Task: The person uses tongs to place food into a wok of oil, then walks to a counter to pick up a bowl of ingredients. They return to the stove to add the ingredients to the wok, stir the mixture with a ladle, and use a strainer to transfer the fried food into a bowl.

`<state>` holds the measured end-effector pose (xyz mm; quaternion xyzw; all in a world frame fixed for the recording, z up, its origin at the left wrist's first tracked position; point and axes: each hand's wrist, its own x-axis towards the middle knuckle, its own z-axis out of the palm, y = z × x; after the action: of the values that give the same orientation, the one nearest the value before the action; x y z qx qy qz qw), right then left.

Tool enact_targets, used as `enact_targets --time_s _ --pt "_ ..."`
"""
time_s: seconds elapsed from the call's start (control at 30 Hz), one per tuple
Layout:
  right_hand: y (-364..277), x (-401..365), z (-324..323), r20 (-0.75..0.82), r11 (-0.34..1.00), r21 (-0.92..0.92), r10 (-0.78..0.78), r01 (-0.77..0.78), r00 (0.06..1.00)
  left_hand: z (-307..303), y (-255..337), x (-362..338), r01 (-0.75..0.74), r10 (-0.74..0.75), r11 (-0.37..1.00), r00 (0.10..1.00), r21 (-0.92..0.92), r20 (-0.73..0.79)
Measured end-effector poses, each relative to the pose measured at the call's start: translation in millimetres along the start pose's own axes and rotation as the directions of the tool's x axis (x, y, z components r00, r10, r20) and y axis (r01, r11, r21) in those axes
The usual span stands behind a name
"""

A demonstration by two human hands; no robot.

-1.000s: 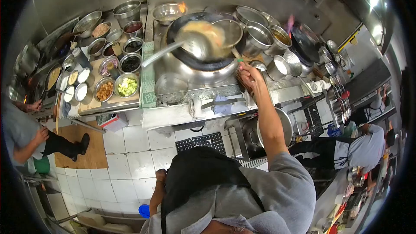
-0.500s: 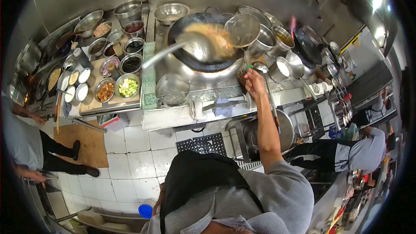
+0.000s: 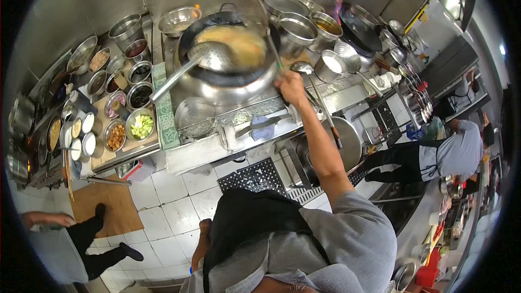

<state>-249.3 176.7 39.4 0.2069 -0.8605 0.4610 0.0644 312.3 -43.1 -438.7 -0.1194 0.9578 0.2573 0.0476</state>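
Observation:
My right hand [image 3: 291, 88] is closed around the thin handle of a round mesh strainer [image 3: 252, 8], which has a green band near my fingers. The strainer is tilted up nearly edge-on at the right rim of a large wok [image 3: 187, 38]. Blurred yellow-orange food [image 3: 239, 43] is in the wok. A big perforated skimmer [image 3: 213, 56] rests over the food, its long handle [image 3: 173, 80] sticking out to the front left with no hand on it. My left hand [image 3: 204, 228] hangs low beside my apron; its fingers are mostly hidden.
Left of the wok are bowls of chopped green vegetable [image 3: 141, 125], brown cubes [image 3: 115, 135] and dark sauces [image 3: 140, 94]. Pots [image 3: 297, 30], a ladle [image 3: 302, 67] and another wok [image 3: 355, 30] stand to the right. Co-workers are at left [image 3: 54, 249] and right [image 3: 456, 146].
The strainer has swung from flat to upright, up and leftward over the wok's edge. My view has shifted right. The co-worker at left has moved down in view, and my left hand shows more.

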Motion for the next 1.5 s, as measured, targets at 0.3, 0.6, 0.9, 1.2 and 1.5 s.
enact_targets --time_s 0.3,0.6,0.9,1.2,1.5 --pt "-14.9 30.3 43.3 0.162 0.994 -0.081 -0.057 0.071 0.985 -33.9 32.9 19.0 0.099 -0.122 0.991 0.945 0.090 0.303" --pt "-0.1 2.6 24.9 0.048 0.955 -0.208 -0.205 0.210 0.978 -6.7 42.4 16.0 -0.020 -0.002 0.999 0.917 0.051 0.400" --pt "-23.2 -64.3 -20.4 0.094 0.997 0.012 -0.080 0.079 0.992 -25.6 18.1 56.5 0.009 0.012 0.999 0.898 -0.046 0.439" --pt "-3.4 -69.5 -30.0 0.008 0.985 0.094 -0.146 0.145 0.989 -80.1 35.6 94.6 0.692 -0.411 0.011 0.661 -0.721 0.628" --pt "0.5 -41.7 -68.8 0.061 0.983 0.158 -0.103 0.093 0.993 -39.6 123.2 104.1 0.354 -0.276 0.885 0.922 -0.301 0.273"
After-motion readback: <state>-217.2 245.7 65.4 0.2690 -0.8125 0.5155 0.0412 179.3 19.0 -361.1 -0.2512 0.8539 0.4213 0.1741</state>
